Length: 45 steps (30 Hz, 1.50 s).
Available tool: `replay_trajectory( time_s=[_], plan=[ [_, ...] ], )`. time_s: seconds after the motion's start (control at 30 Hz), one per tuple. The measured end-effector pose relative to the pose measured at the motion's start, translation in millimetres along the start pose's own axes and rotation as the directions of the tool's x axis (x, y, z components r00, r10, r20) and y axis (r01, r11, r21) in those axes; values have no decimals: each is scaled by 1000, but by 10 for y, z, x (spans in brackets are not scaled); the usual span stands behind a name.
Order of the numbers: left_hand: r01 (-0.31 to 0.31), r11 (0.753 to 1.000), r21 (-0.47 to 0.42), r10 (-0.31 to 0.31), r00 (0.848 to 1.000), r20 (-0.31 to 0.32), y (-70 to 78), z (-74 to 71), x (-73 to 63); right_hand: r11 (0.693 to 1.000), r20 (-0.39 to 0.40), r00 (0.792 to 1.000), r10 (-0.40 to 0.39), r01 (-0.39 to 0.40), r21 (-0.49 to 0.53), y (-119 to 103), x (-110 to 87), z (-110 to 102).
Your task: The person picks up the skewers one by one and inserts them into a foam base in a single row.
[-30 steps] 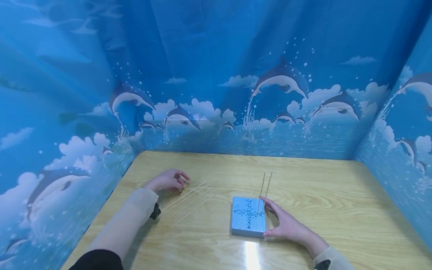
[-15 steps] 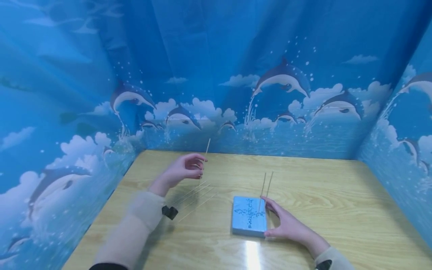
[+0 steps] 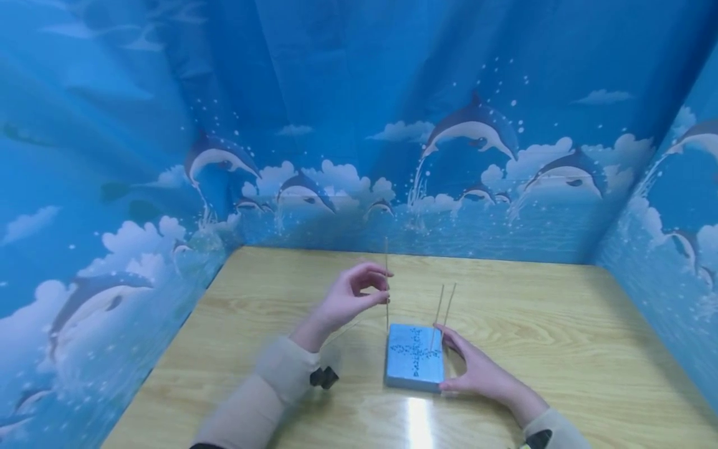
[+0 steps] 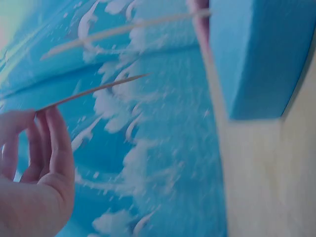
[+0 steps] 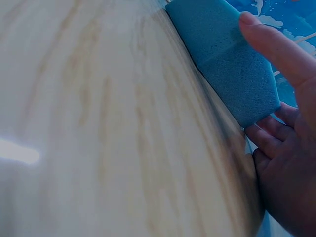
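Between the thumb and fingertips of my left hand (image 3: 348,299) is a thin wooden skewer (image 3: 386,252), pinched nearly upright. Its lower end hangs close to the back left corner of a blue foam block (image 3: 401,371). In the left wrist view the skewer's pointed tip (image 4: 133,79) sticks out past the fingers (image 4: 59,138). My right hand (image 3: 479,374) grips the block along its right side, thumb at the front corner and fingers behind. Two more skewers (image 3: 438,305) stand in the block near its right edge. Dark dots form a cross-like pattern on the block's top.
A skewer on the table (image 3: 343,332) shows beside my left wrist; the forearm hides the others. Blue curtains (image 3: 336,224) printed with dolphins close off the back and both sides of the wooden table (image 3: 561,324).
My left hand has lifted a skewer from the group on the table and carried it right, turning it upright beside the block. The right hand stays on the block.
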<state>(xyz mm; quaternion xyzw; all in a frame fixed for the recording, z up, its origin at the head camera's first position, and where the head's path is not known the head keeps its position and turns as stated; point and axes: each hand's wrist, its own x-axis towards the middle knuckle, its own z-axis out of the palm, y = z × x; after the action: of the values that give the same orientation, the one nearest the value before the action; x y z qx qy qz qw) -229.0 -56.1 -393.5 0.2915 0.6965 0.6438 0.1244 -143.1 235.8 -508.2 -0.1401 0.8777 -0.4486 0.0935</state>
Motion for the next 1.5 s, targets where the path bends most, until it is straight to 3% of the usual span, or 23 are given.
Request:
replay_trajectory(
  time_s=[0.27,0.63,1.1,1.5],
  plan=[
    [-10,1000,28,11,999,-49,-135,382,9,1000,5,1000,-12,12,-4,2,-4,-2],
    [-42,995,87,45,998,-33,-215,631,62,1000,8,1000,-15,15,-16,-36,-8,-24],
    [-63,989,132,70,996,-49,-359,749,14,999,11,999,-38,38,-8,-14,-1,4],
    [-15,990,138,23,998,-57,-402,785,42,1000,3,1000,-23,23,-8,3,-16,-10]
  ],
)
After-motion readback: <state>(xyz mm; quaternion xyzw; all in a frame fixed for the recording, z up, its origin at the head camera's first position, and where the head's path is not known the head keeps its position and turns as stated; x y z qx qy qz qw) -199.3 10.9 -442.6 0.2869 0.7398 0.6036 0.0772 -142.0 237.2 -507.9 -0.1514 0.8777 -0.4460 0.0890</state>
